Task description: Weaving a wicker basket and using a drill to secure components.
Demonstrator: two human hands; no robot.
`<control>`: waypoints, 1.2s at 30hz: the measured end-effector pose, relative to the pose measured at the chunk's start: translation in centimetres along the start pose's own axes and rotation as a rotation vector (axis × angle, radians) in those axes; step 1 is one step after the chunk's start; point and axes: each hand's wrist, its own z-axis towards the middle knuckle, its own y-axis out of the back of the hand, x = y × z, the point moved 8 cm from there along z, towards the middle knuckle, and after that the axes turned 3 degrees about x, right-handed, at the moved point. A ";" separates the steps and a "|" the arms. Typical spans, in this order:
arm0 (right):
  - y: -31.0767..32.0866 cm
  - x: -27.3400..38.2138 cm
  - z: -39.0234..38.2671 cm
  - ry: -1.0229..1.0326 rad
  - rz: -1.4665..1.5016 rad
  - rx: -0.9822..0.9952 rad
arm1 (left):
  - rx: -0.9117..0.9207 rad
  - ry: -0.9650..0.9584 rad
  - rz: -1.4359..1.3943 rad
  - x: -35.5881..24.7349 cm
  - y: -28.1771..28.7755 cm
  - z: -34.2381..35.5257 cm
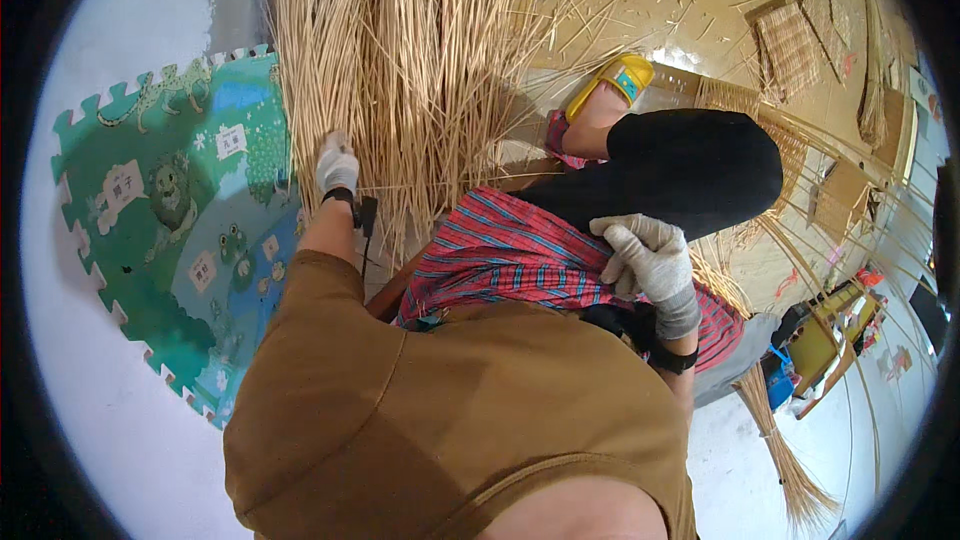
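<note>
My left hand [337,162], in a whitish work glove, is at the near left edge of a thick spread of long tan plant stalks [400,70]. Its fingers curl in against the stalks, and their tips are partly hidden. Over my lap hovers my right hand [650,258], in a matching glove with a grey cuff. Its fingers are loosely bent and apart, with nothing visible in them. Beneath it lies a red plaid cloth [510,255] across my lap, beside my black-clad knee [700,170].
A green and blue foam play mat [170,220] covers the floor at left. Woven tan panels [788,52] and long bent strips lie at right. A yellow slipper [625,77] is on my foot. A tied stalk bundle [780,450] lies lower right.
</note>
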 end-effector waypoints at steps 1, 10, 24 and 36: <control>-0.1 0.2 0.1 0.020 0.003 0.007 | -0.061 0.029 -0.118 -0.3 0.5 0.0; -0.3 0.2 0.0 -0.001 0.032 -0.013 | 0.105 0.528 -0.855 -4.7 -3.9 3.6; -0.1 0.2 -0.1 -0.026 0.016 0.006 | 0.507 -0.255 0.429 -8.0 -6.1 4.6; 0.7 -1.8 -0.7 0.041 0.094 0.060 | 0.806 -0.266 0.135 -3.4 5.8 3.0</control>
